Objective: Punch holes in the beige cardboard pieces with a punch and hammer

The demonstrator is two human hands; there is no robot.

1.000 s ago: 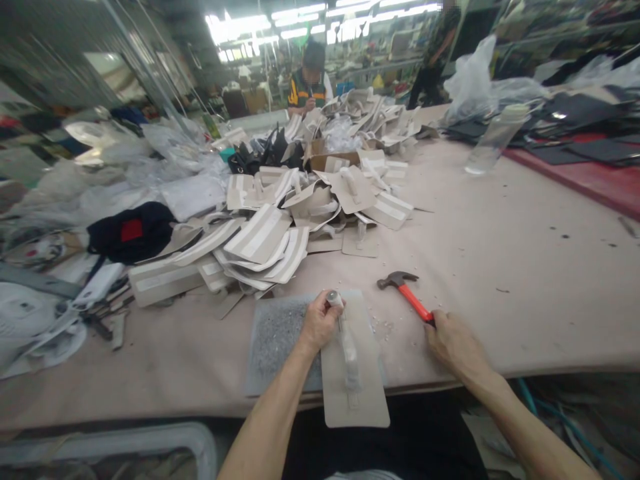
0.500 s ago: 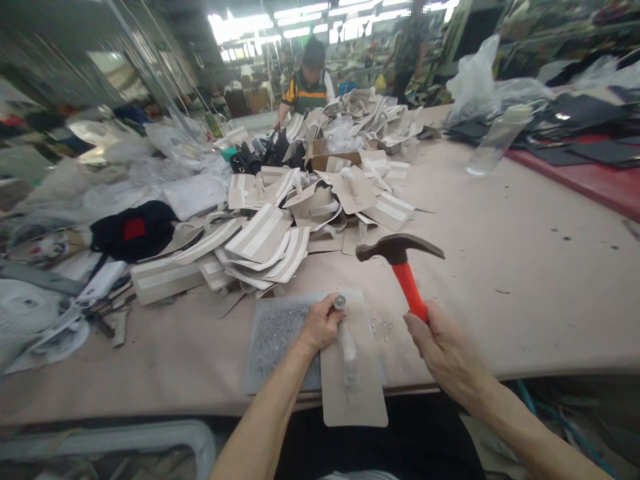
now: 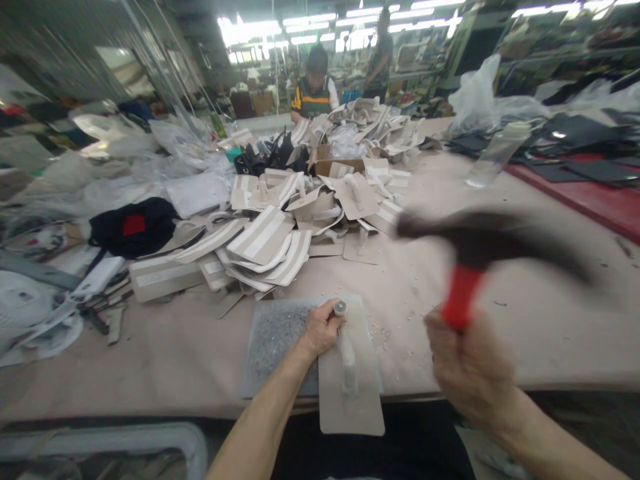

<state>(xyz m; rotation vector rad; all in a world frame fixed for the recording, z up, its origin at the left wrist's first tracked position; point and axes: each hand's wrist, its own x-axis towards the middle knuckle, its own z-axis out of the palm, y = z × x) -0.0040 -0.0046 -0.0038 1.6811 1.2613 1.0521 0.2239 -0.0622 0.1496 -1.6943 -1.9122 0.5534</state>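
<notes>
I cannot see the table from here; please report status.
Left hand: grips small tool over beige panel. Right hand: holds hammer aloft. Panel pile beyond.

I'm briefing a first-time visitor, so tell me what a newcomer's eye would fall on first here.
First comes the motion-blurred, red-handled claw hammer with a dark head, held up in the right hand at the right. Low in the middle, the left hand grips a small, round, metal-topped tool over a flat beige panel. Beyond, a sprawling heap of beige, white-striped panels covers much of the table's left and centre.
</notes>
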